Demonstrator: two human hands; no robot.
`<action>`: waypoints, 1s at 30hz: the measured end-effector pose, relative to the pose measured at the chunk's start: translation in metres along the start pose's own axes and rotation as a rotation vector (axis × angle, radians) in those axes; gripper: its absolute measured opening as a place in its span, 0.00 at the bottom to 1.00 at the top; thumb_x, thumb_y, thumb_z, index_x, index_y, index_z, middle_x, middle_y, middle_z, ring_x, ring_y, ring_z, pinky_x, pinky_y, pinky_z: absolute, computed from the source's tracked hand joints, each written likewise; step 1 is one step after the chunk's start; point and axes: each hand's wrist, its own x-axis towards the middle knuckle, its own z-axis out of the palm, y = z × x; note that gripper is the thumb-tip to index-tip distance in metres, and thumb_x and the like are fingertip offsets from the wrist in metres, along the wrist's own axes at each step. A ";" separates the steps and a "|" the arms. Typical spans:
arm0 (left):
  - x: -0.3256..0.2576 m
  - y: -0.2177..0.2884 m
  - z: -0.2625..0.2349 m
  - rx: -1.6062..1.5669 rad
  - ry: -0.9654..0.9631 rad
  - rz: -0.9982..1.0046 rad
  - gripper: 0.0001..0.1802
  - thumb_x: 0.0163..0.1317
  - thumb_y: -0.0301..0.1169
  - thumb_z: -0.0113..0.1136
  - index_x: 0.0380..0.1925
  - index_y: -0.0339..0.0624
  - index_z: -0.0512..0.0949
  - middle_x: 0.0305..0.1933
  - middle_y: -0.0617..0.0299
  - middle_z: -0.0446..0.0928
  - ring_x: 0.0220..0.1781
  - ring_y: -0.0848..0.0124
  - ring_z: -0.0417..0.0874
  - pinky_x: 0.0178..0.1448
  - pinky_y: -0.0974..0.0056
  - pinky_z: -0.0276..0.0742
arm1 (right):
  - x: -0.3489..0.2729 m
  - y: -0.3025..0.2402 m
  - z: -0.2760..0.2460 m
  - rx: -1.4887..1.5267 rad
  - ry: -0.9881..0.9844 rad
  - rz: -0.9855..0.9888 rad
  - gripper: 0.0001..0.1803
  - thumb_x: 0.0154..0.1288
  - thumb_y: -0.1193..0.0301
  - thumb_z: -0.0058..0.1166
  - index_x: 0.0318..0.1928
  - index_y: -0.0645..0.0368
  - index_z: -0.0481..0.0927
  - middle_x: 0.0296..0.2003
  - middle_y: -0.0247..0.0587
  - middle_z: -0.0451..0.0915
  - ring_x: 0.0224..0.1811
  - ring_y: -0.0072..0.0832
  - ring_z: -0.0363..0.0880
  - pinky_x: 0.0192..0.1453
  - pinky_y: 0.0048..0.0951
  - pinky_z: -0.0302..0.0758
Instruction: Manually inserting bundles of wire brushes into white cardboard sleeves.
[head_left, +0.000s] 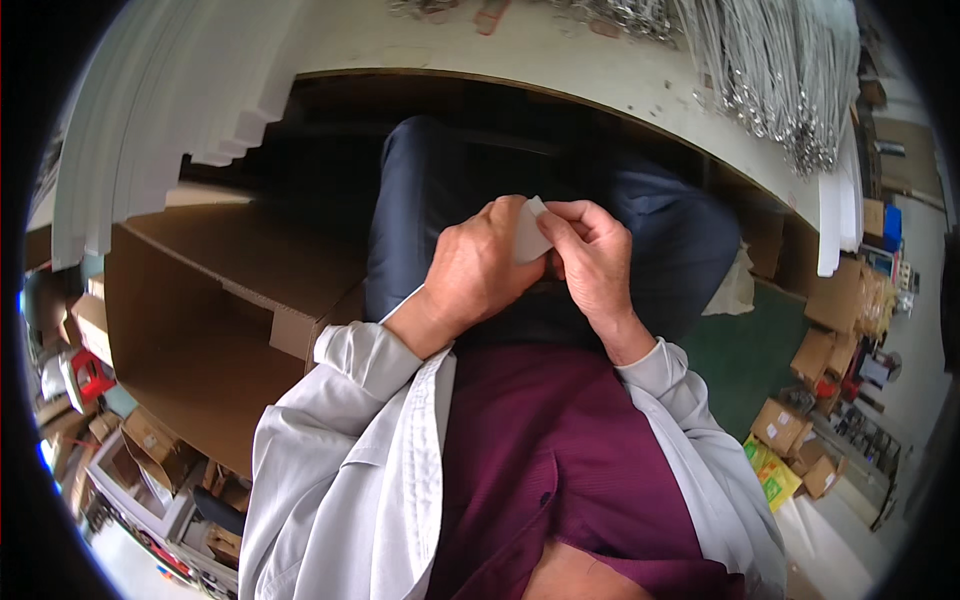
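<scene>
Left hand (478, 270): closed on the small pale card (530, 236), which is pinched along its left edge between thumb and fingers, above the lap.
Right hand (592, 262): closed on the same card from the right, the fingertips curled over its upper corner; both hands are touching across the card.
Card: a small, flat, greyish-white piece, held tilted between the two hands, just below the edge of the workbench (600, 70); what is on its face cannot be told.
Workbench: a pale, worn top is seen curving across the upper part of the head view, with a dark recess beneath it, where dark blue trousers (420, 200) are tucked.
Metal parts (780, 80): a heap of thin silvery rods and clips is laid on the workbench, to the right of the card.
White panels (160, 110): a stack of white sheets is stood on edge at the left end of the workbench.
Cardboard box (220, 300): a large open box is set below the workbench, left of the hands.
Floor (750, 360): a green patch is seen below the workbench on the right, with small cartons (790, 430) scattered over it.
Clothing: a grey jacket (340, 480) is worn open over a maroon shirt (550, 450).
</scene>
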 end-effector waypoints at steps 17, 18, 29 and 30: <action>-0.005 0.005 0.003 -0.013 0.035 0.048 0.30 0.50 0.32 0.78 0.52 0.36 0.77 0.44 0.44 0.85 0.44 0.46 0.88 0.45 0.51 0.87 | -0.016 0.015 -0.004 -0.033 0.021 -0.232 0.12 0.73 0.68 0.64 0.45 0.67 0.87 0.24 0.31 0.82 0.27 0.11 0.75 0.31 0.20 0.73; -0.005 0.004 0.002 -0.045 0.007 -0.026 0.31 0.50 0.32 0.78 0.54 0.36 0.77 0.46 0.44 0.84 0.46 0.46 0.88 0.48 0.52 0.86 | -0.017 0.012 -0.004 0.038 -0.028 -0.173 0.14 0.74 0.67 0.64 0.50 0.66 0.87 0.24 0.32 0.82 0.28 0.11 0.75 0.32 0.21 0.73; 0.006 -0.002 -0.001 -0.053 -0.007 0.004 0.31 0.52 0.34 0.75 0.55 0.34 0.76 0.45 0.42 0.85 0.44 0.44 0.88 0.47 0.50 0.87 | -0.011 0.025 -0.005 -0.195 -0.122 -0.449 0.23 0.74 0.68 0.61 0.63 0.69 0.79 0.31 0.47 0.86 0.31 0.17 0.81 0.38 0.24 0.79; 0.007 -0.001 -0.001 -0.060 0.005 0.025 0.30 0.52 0.34 0.75 0.54 0.35 0.76 0.44 0.42 0.84 0.44 0.44 0.88 0.46 0.51 0.87 | -0.008 0.026 -0.005 -0.165 -0.097 -0.499 0.22 0.74 0.69 0.61 0.63 0.69 0.79 0.32 0.50 0.87 0.32 0.18 0.83 0.38 0.25 0.79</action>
